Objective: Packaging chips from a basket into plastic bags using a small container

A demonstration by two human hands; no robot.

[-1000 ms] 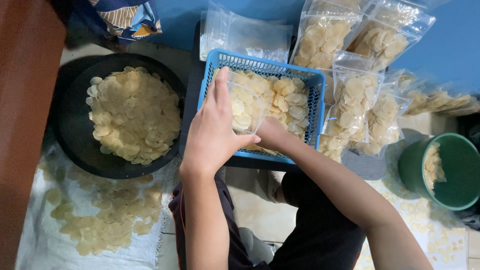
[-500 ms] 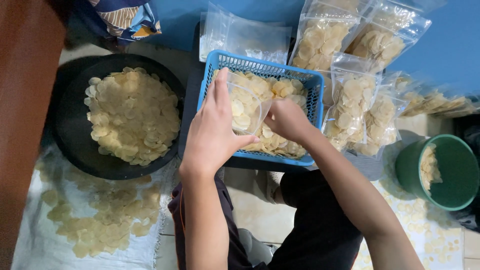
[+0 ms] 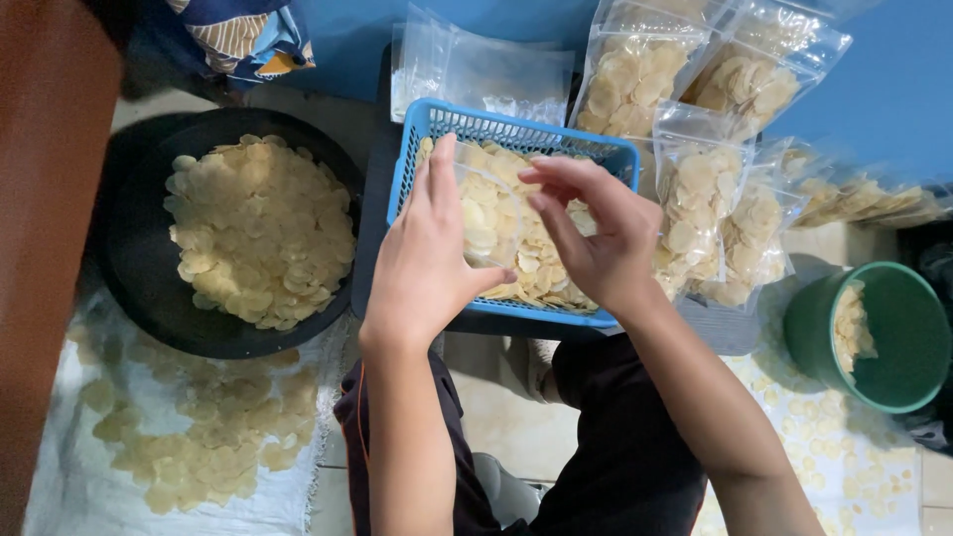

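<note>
Left hand (image 3: 427,260) grips a clear plastic bag (image 3: 484,213) of pale chips above the blue basket (image 3: 516,129) of chips; right hand (image 3: 596,233), fingers loosely curled, at its mouth. Black pan (image 3: 134,288) and green bucket (image 3: 893,367) also contain chips.

Over a blue basket (image 3: 417,149) of pale round chips (image 3: 536,268), the left hand (image 3: 427,263) holds a small clear bag (image 3: 486,218), seemingly part filled. The right hand (image 3: 596,238) hovers beside it, fingers curled. Filled bags (image 3: 695,189) lie right; a black pan (image 3: 129,278) of chips sits left.
</note>
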